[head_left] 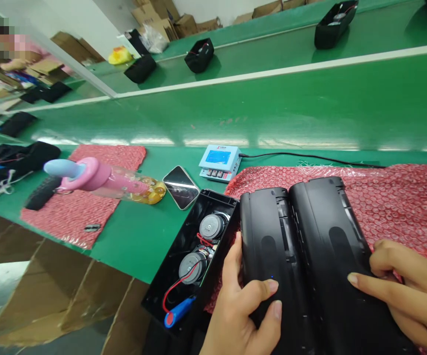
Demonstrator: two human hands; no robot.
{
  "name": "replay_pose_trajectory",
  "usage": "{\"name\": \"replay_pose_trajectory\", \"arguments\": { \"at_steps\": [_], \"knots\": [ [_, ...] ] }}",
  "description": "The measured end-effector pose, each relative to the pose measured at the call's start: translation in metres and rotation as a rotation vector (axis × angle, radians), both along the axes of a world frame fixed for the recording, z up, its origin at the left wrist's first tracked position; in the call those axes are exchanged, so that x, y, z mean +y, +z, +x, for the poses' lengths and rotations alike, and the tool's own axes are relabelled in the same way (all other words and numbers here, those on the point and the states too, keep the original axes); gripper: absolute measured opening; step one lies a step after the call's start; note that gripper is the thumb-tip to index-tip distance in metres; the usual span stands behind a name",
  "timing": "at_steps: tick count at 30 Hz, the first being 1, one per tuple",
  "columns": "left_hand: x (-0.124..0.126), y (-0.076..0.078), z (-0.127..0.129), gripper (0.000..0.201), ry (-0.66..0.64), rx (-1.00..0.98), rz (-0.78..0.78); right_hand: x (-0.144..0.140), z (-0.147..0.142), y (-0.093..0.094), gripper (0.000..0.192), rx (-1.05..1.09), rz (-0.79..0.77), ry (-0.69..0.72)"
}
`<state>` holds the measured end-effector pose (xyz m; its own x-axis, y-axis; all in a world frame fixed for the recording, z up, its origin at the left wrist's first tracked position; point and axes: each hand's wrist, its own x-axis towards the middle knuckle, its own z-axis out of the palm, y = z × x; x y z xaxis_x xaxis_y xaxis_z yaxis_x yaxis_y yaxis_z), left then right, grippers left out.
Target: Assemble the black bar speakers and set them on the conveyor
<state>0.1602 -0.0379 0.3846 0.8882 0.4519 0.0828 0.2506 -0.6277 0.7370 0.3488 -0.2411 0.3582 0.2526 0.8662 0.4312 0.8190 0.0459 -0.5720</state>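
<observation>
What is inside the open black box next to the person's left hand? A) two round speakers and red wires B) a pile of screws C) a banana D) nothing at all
A: the open black box beside the left hand holds two round speakers and red wires.

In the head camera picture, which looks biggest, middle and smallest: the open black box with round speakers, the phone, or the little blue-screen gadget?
1. Open speaker box, though it is nearest the camera.
2 and 3. Phone and blue-screen gadget look about alike; the gadget lies farther off, so no ranking.
</observation>
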Motion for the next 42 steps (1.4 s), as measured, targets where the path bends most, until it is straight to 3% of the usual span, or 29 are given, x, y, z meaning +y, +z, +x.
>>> {"name": "replay_pose_trajectory", "arguments": {
  "at_steps": [7, 19, 42],
  "knots": [
    [-0.001, 0.004, 0.005, 0.023, 0.024, -0.010, -0.020, 0.004, 0.011, 0.017, 0.041, -0.115, -0.087, 0.105],
    [-0.003, 0.005, 0.005, 0.022, 0.052, 0.001, -0.038, 0.006, 0.011, 0.018, 0.039, -0.131, -0.101, 0.102],
    [0.003, 0.006, -0.002, 0.021, -0.056, 0.095, 0.023, 0.010, 0.008, 0.015, 0.034, -0.139, 0.005, 0.064]
  ]
}}
